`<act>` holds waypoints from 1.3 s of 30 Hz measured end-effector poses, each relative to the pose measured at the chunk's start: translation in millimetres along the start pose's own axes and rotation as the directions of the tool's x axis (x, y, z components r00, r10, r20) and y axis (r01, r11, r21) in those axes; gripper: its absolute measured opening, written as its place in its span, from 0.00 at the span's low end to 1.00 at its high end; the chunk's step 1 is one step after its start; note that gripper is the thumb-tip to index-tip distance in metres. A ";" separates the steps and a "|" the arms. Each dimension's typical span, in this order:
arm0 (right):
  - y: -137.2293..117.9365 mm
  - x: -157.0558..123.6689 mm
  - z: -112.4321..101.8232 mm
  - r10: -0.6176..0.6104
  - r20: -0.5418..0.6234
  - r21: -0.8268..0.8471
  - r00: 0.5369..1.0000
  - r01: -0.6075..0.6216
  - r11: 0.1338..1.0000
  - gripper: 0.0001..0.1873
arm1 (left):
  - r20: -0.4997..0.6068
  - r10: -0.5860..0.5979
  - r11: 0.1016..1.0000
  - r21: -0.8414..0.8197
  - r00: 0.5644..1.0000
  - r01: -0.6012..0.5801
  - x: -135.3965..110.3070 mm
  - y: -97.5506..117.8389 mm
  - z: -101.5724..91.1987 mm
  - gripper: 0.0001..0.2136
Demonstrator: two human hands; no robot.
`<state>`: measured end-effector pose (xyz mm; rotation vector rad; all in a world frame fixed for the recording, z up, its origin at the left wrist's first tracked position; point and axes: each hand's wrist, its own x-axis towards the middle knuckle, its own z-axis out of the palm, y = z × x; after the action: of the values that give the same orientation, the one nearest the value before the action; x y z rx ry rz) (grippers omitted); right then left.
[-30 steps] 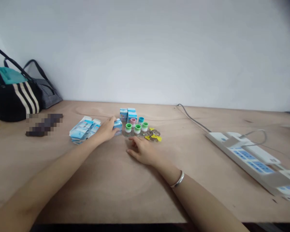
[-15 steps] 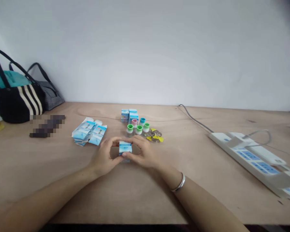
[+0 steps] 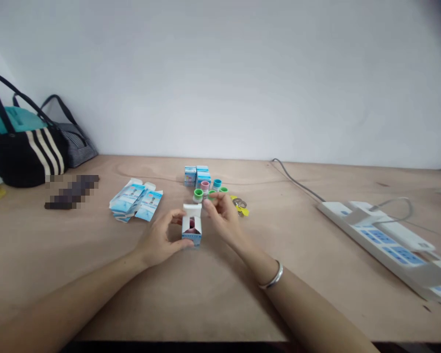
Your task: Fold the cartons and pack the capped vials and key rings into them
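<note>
White carton (image 3: 191,230) upright, open end up

- your left hand (image 3: 158,240): bare, slim fingers, no markings legible from this view.
- your right hand (image 3: 224,220): bare, slim fingers, likewise no legible markings.
- your left forearm (image 3: 66,296): bare, tapering toward the wrist, runs out of frame at lower left.
- your right forearm (image 3: 316,309): bare, runs out of frame at the bottom edge.
- your right wrist (image 3: 260,262): carries a thin, plain, polished silver bangle (image 3: 274,277), sitting loose.
</note>
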<state>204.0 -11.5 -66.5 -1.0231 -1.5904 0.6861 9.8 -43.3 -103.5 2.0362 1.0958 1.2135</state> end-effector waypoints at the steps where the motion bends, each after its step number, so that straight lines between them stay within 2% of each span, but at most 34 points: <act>1: -4.2 -1.1 -3.5 -0.106 -0.017 -0.049 0.994 0.105 0.993 0.13 | 0.017 -0.004 1.000 0.015 1.000 0.003 0.8 -0.5 -0.9 0.31; 2: -9.5 -2.3 -7.2 -0.222 0.018 -0.094 0.975 0.223 0.970 0.11 | 0.030 -0.008 1.000 0.023 1.000 0.007 1.6 -1.0 -1.6 0.32; 4: -20.4 -4.5 -13.5 -0.407 0.211 -0.136 0.889 0.439 0.888 0.09 | 0.039 -0.015 1.000 0.012 0.999 0.014 2.6 -1.3 -2.2 0.34; 6: -28.0 -5.5 -17.5 -0.465 0.395 -0.164 0.792 0.559 0.813 0.10 | 0.041 -0.027 1.000 -0.013 0.999 0.028 3.2 -0.2 -2.7 0.34; 7: -29.7 -5.3 -18.8 -0.456 0.445 -0.198 0.771 0.581 0.790 0.10 | 0.037 -0.038 0.999 -0.024 0.999 0.039 3.5 0.9 -3.2 0.34; 11: -25.7 -2.4 -22.5 -0.401 0.475 -0.335 0.783 0.583 0.740 0.10 | 0.004 -0.078 0.996 -0.049 0.997 0.078 5.4 6.0 -7.5 0.32; 17: -24.5 -2.4 -21.2 -0.495 0.480 -0.340 0.724 0.673 0.657 0.13 | 0.026 -0.063 0.997 0.050 0.998 0.062 8.4 11.3 -13.0 0.31; 21: -23.8 -1.3 -21.7 -0.485 0.436 -0.403 0.759 0.646 0.648 0.13 | 0.026 -0.071 0.988 0.142 0.997 0.067 7.3 17.9 -15.5 0.30; 23: -20.5 0.3 -23.8 -0.467 0.454 -0.401 0.759 0.642 0.654 0.14 | 0.021 -0.065 0.982 0.180 0.998 0.060 6.6 20.4 -17.1 0.30; 27: -10.8 1.6 -24.2 -0.444 0.535 -0.296 0.719 0.652 0.698 0.08 | 0.036 -0.051 0.973 0.227 0.998 0.042 5.8 19.4 -19.4 0.30; 28: -8.1 1.1 -22.7 -0.446 0.524 -0.269 0.725 0.638 0.721 0.07 | 0.044 -0.050 0.971 0.235 0.998 0.038 5.5 18.2 -19.7 0.29; 31: -0.1 -2.3 -15.0 -0.427 0.442 -0.226 0.789 0.559 0.798 0.07 | 0.069 -0.035 0.964 0.267 0.997 0.016 4.3 14.1 -20.2 0.28; 33: 4.4 -4.9 -9.5 -0.389 0.444 -0.194 0.807 0.511 0.838 0.06 | 0.080 -0.018 0.954 0.301 0.997 -0.007 3.4 11.9 -20.5 0.26; 36: 7.4 -6.9 -5.1 -0.337 0.518 -0.134 0.786 0.463 0.876 0.05 | 0.085 -0.002 0.935 0.354 0.996 -0.028 2.7 9.7 -21.1 0.24; 39: 6.2 -5.2 -7.3 -0.295 0.567 -0.151 0.769 0.448 0.881 0.07 | 0.104 -0.002 0.920 0.390 0.995 -0.039 3.0 9.4 -20.5 0.24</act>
<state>213.0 -13.7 -72.3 -0.6914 -2.3595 0.4894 -4.1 -45.2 -85.6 2.3796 1.3574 0.9396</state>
